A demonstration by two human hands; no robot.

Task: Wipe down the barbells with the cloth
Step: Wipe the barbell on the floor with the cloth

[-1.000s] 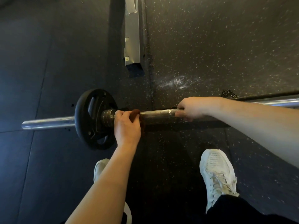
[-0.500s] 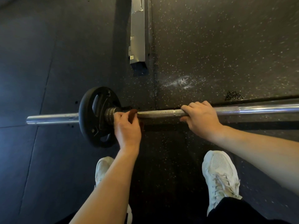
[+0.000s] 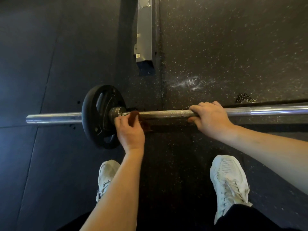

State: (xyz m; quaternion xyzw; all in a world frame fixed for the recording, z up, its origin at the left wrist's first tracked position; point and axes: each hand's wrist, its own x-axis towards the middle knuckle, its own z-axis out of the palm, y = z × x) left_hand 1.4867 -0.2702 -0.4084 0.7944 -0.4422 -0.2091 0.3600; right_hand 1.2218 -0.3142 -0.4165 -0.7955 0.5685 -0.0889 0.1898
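Stands in white trainers at the near edge, with the left shoe (image 3: 106,177) half hidden behind the left forearm and the right shoe (image 3: 228,182) in full view under a black trouser hem (image 3: 250,217). Leans over a barbell (image 3: 166,113) set crosswise, left to right, just beyond the toes and above dark rubber flooring (image 3: 50,164). Keeps both hands on the steel shaft, well apart. Pinches a rust-brown cloth (image 3: 134,118) in the curled fingers of the left hand (image 3: 129,130) and presses it to the near side of the bar, just right of the ribbed collar (image 3: 116,112), with a fold of fabric trailing under the shaft. Wraps the right hand (image 3: 210,118) overhand round the knurled stretch farther right, with fingers over the top and a thumb tip underneath. Just left of the cloth, a black weight plate (image 3: 98,115) upright on its edge against the collar, with bare chrome sleeve jutting out to the left. Beyond the bar, a seam between smooth matting on the left and speckled matting on the right. On the speckled side, a white powdery smear (image 3: 191,83) and, farther right, a small dark crumbly patch (image 3: 244,97). At the far edge, a grey metal beam (image 3: 144,30) along the seam, with a dark blue end toward the plate.
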